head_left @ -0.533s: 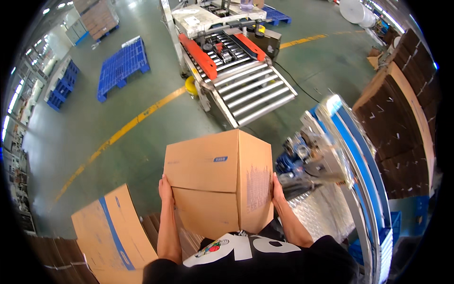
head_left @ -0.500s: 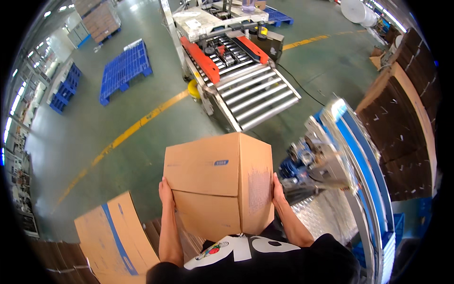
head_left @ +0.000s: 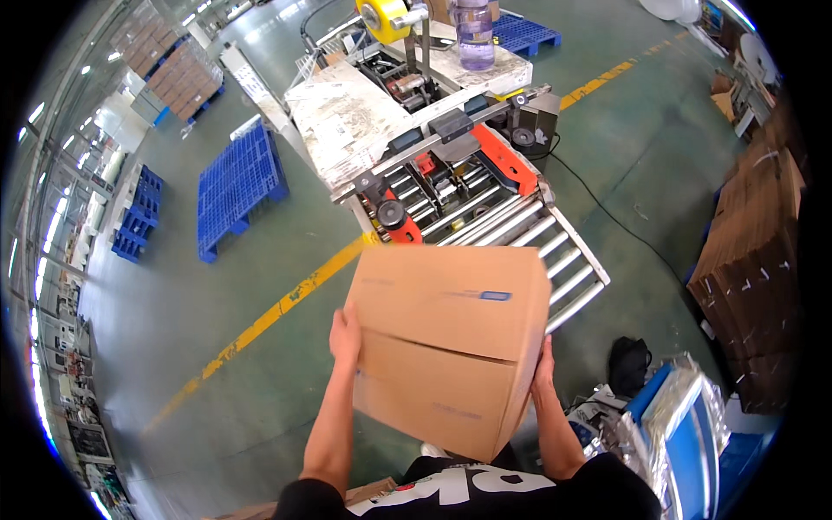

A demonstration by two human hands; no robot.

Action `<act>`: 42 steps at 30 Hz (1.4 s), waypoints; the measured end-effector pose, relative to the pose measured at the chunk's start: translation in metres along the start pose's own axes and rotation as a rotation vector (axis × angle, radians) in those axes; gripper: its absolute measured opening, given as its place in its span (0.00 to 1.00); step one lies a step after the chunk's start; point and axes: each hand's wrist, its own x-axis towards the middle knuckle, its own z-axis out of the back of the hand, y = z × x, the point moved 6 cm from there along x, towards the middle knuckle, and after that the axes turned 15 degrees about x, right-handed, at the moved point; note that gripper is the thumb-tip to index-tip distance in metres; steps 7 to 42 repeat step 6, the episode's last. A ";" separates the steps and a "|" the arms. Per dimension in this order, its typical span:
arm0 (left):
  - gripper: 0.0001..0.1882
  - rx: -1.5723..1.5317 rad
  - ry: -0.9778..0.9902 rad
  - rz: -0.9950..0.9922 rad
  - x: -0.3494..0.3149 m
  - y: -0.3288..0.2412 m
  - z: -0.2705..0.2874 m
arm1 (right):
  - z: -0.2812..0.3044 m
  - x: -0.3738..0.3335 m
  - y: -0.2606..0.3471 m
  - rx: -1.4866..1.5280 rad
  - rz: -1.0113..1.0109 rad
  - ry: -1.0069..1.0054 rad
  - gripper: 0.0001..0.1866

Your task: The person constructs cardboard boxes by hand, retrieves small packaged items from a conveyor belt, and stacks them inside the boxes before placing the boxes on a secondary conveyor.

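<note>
I hold a brown cardboard box in front of my body, its flaps meeting in a dark seam. My left hand presses on its left side, and my right hand grips the right side. The far side of the box overlaps the near end of a roller conveyor; whether the two touch I cannot tell. Beyond it stands a carton-sealing machine with orange-red side guides and a yellow tape roll. Parts of both hands' fingers are hidden by the box.
Blue pallets lie at the left. Stacked flat cardboard stands at the right. A blue-and-metal conveyor is at the lower right, near a black bag. A cable crosses the floor. A purple-tinted bottle stands on the machine.
I have moved forward with the box toward the roller conveyor, and the box now overlaps its near end in view. The blue-and-metal conveyor has slid back toward the lower right.
</note>
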 end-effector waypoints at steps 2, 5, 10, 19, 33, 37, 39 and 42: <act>0.31 0.063 0.038 -0.137 0.033 -0.083 -0.025 | -0.001 0.017 0.019 0.099 0.059 -0.058 0.32; 0.31 0.140 0.043 -0.385 0.053 -0.214 -0.058 | 0.015 0.066 0.022 0.238 0.181 0.175 0.32; 0.30 0.154 0.044 -0.437 0.062 -0.239 -0.078 | 0.022 0.069 0.021 0.230 0.169 0.154 0.32; 0.30 0.154 0.044 -0.437 0.062 -0.239 -0.078 | 0.022 0.069 0.021 0.230 0.169 0.154 0.32; 0.30 0.154 0.044 -0.437 0.062 -0.239 -0.078 | 0.022 0.069 0.021 0.230 0.169 0.154 0.32; 0.30 0.154 0.044 -0.437 0.062 -0.239 -0.078 | 0.022 0.069 0.021 0.230 0.169 0.154 0.32; 0.30 0.154 0.044 -0.437 0.062 -0.239 -0.078 | 0.022 0.069 0.021 0.230 0.169 0.154 0.32; 0.30 0.154 0.044 -0.437 0.062 -0.239 -0.078 | 0.022 0.069 0.021 0.230 0.169 0.154 0.32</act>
